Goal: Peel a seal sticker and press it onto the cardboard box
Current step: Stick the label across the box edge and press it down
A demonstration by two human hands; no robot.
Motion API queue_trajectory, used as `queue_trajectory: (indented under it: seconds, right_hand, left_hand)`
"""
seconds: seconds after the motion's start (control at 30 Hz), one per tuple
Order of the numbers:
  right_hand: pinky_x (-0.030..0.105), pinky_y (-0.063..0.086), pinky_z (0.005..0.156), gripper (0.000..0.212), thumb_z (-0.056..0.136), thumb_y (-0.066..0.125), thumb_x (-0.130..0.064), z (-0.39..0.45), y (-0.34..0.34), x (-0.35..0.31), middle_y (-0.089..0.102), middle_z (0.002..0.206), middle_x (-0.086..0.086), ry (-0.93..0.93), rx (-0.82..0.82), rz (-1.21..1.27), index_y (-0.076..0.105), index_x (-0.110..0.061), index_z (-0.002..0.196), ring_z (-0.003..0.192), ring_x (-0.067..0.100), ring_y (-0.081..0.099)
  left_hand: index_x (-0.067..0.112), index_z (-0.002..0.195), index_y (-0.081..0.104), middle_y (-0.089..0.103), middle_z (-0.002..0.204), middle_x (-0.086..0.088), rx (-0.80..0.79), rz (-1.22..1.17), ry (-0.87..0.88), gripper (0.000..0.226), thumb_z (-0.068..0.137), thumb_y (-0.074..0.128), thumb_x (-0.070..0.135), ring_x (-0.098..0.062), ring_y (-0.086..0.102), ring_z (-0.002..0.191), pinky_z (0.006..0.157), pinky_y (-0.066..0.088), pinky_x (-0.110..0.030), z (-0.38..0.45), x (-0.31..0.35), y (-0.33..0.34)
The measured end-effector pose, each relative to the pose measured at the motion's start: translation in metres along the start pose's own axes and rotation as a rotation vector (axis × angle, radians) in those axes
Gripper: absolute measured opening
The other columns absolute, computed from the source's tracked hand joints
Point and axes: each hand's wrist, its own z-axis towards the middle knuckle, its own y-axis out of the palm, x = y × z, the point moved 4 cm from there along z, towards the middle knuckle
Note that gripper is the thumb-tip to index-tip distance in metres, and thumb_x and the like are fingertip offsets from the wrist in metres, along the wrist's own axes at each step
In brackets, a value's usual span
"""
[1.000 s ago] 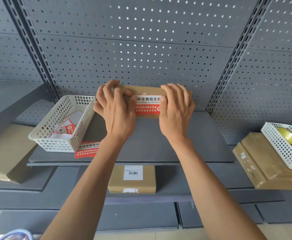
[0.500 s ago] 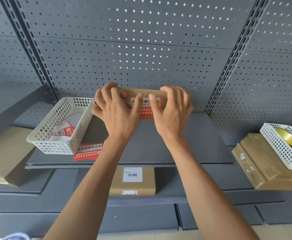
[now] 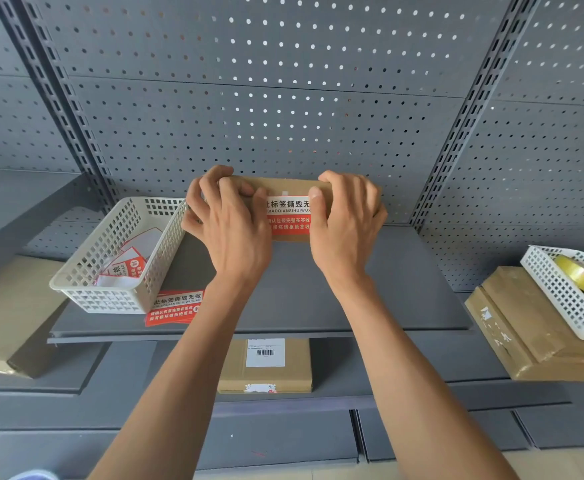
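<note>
Head view: left hand [image 3: 230, 225] and right hand [image 3: 346, 220] grip the cardboard box [image 3: 283, 187] at twelve o'clock, thumbs pressing the seal sticker [image 3: 289, 216]. It looks thin, limp and tacky; best rubbed flat from centre outward.

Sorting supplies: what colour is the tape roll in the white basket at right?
Yellow tape roll, seen in the head view.

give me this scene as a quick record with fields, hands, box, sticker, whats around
left hand: left hand grips the cardboard box, thumb on the seal sticker
right hand: right hand grips the box's other end, thumb on the sticker
sticker: red and white, on the box's near face
box: on the grey shelf
nearby: white basket to the left; loose sticker sheets beside it
</note>
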Motion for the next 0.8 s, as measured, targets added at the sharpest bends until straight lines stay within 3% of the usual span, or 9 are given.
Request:
queue_trajectory:
  seconds: [0.2,0.43,0.8]
  right_hand:
    - [0.045,0.038,0.098,0.022,0.101,0.045,-0.031,0.000,-0.001,0.002,0.061,0.117,-0.012,-0.007,0.002,0.038,0.062,-0.029,0.114,0.122,0.019,0.046]
    - [0.046,0.038,0.097,0.025,0.101,0.042,-0.033,0.003,-0.003,0.002,0.061,0.120,-0.011,-0.017,-0.032,0.051,0.062,-0.029,0.117,0.123,0.021,0.047]
    - [0.051,0.033,0.101,0.040,0.098,0.050,-0.038,0.001,-0.011,0.012,0.049,0.144,-0.009,-0.156,-0.235,0.136,0.053,-0.026,0.136,0.136,0.017,0.035]
  left_hand:
    - [0.018,0.097,0.052,0.047,0.134,0.004,-0.005,-0.018,0.013,0.008,0.094,0.047,0.023,-0.026,0.032,0.134,0.096,0.023,-0.046,-0.001,-0.001,-0.001]
    - [0.019,0.104,0.055,0.046,0.135,0.005,-0.046,-0.061,0.014,0.012,0.094,0.050,0.021,-0.024,0.030,0.134,0.100,0.024,-0.047,0.002,-0.003,-0.004]
    - [0.024,0.116,0.053,0.035,0.142,0.003,-0.210,-0.132,0.071,0.033,0.083,0.056,0.020,-0.023,0.021,0.139,0.108,0.021,-0.050,0.001,-0.007,-0.013]
